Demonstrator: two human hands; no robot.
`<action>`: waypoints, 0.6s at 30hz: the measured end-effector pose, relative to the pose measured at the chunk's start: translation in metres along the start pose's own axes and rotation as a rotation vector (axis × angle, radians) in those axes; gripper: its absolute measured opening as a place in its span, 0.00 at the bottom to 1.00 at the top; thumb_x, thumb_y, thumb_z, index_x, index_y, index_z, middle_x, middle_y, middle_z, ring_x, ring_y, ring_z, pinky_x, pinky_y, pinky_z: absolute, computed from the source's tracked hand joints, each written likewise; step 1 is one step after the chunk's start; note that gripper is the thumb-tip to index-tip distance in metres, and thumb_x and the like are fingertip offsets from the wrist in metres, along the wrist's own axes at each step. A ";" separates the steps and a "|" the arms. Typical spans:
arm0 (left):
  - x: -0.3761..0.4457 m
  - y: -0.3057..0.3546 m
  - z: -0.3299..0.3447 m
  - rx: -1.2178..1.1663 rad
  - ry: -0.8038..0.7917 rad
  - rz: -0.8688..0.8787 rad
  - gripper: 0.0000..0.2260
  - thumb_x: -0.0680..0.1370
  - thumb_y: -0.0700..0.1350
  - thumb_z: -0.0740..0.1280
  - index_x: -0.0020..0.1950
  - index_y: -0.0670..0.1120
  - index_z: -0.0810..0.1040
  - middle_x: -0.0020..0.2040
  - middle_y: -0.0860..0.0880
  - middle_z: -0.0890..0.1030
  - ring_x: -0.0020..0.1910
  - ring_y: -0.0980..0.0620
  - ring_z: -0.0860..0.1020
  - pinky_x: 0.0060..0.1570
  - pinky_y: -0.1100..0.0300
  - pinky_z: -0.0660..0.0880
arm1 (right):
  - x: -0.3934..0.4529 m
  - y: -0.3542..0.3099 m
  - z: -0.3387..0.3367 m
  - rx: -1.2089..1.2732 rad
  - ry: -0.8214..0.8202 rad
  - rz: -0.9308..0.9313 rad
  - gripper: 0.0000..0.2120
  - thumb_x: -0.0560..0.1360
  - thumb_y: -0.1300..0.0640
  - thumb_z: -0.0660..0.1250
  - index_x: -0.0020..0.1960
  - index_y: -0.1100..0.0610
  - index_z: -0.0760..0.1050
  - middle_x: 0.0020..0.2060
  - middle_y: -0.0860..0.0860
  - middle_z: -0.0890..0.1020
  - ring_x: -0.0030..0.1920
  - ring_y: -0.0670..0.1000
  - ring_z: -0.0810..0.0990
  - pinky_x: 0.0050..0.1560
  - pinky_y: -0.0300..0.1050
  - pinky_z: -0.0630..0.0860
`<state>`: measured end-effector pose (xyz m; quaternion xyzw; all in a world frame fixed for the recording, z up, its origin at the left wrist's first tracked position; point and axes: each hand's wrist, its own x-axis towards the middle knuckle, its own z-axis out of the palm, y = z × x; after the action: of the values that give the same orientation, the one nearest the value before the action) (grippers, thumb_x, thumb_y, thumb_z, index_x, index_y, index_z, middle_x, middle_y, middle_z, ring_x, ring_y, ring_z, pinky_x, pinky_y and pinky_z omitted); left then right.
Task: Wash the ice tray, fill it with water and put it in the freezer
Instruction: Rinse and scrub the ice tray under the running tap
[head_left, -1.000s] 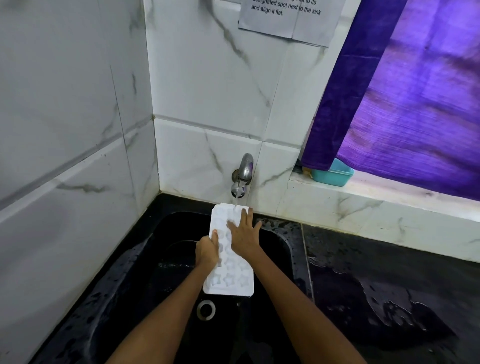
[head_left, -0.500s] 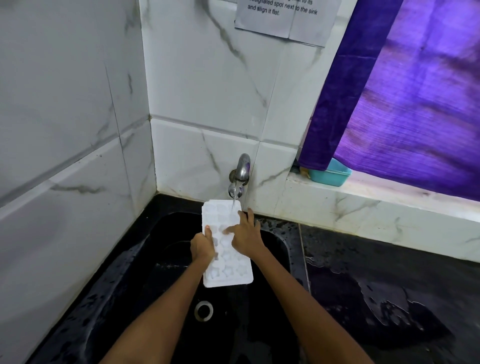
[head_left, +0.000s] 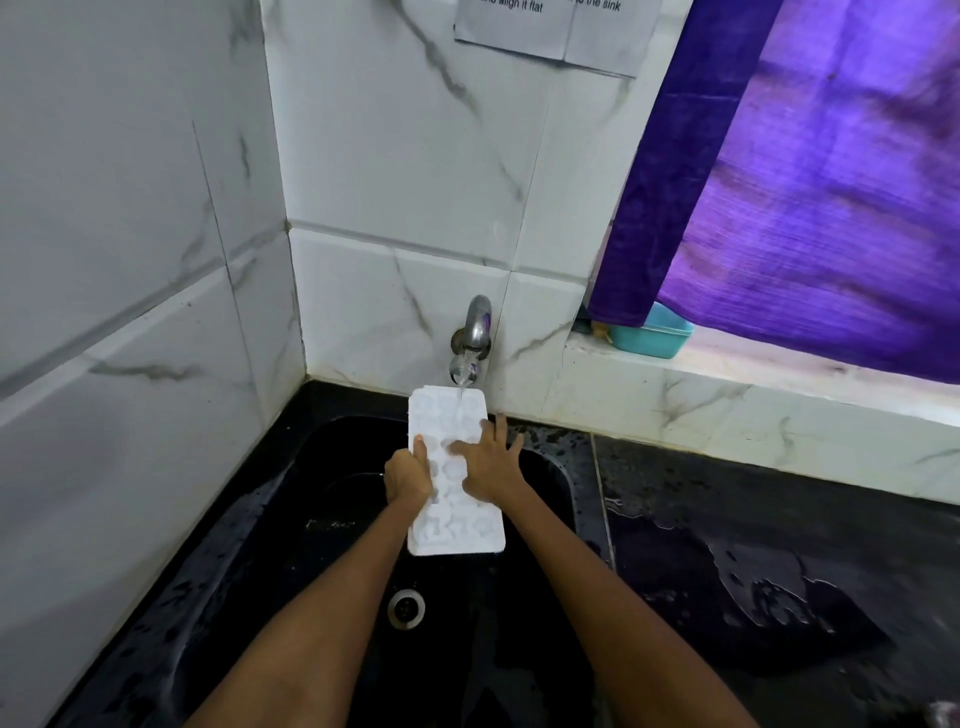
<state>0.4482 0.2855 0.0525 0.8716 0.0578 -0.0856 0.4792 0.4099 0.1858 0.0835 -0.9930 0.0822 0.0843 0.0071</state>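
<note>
A white ice tray (head_left: 457, 525) with star-shaped moulds is held lengthwise over the black sink (head_left: 291, 519), its far end under the running metal tap (head_left: 472, 338). Water streams onto that far end. My left hand (head_left: 408, 475) grips the tray's left edge near the middle, thumb on top. My right hand (head_left: 491, 462) lies flat on the tray's upper face with fingers spread, touching the moulds.
The sink drain (head_left: 406, 608) sits below the tray's near end. A wet black counter (head_left: 753, 545) runs to the right. A teal tub (head_left: 652, 332) stands on the marble ledge under a purple curtain (head_left: 810, 208). Tiled walls close the left and back.
The tray and both hands have shifted slightly left under the tap. My right hand has slid across the tray's top, its fingers now pointing more to the left.
</note>
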 end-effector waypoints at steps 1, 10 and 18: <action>0.000 -0.001 -0.001 0.009 -0.004 0.002 0.25 0.83 0.50 0.52 0.53 0.28 0.76 0.54 0.32 0.79 0.56 0.36 0.78 0.52 0.50 0.73 | 0.000 0.002 -0.001 -0.002 -0.002 0.007 0.25 0.74 0.58 0.62 0.70 0.48 0.65 0.73 0.62 0.52 0.74 0.65 0.38 0.68 0.73 0.43; 0.003 -0.007 -0.004 -0.017 -0.015 0.025 0.24 0.83 0.50 0.53 0.32 0.38 0.70 0.44 0.35 0.78 0.53 0.36 0.79 0.48 0.51 0.73 | 0.001 -0.006 -0.001 -0.075 0.009 0.021 0.24 0.74 0.55 0.63 0.69 0.48 0.65 0.73 0.63 0.52 0.74 0.65 0.40 0.69 0.73 0.44; 0.012 -0.012 -0.004 -0.035 0.028 -0.052 0.26 0.83 0.51 0.52 0.53 0.29 0.76 0.54 0.33 0.80 0.55 0.35 0.78 0.52 0.49 0.74 | 0.002 -0.002 0.003 0.109 0.010 -0.053 0.27 0.73 0.60 0.63 0.70 0.49 0.63 0.74 0.60 0.52 0.75 0.63 0.40 0.71 0.69 0.45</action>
<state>0.4586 0.2956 0.0425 0.8623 0.0884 -0.0849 0.4913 0.4119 0.1874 0.0802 -0.9934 0.0604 0.0743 0.0631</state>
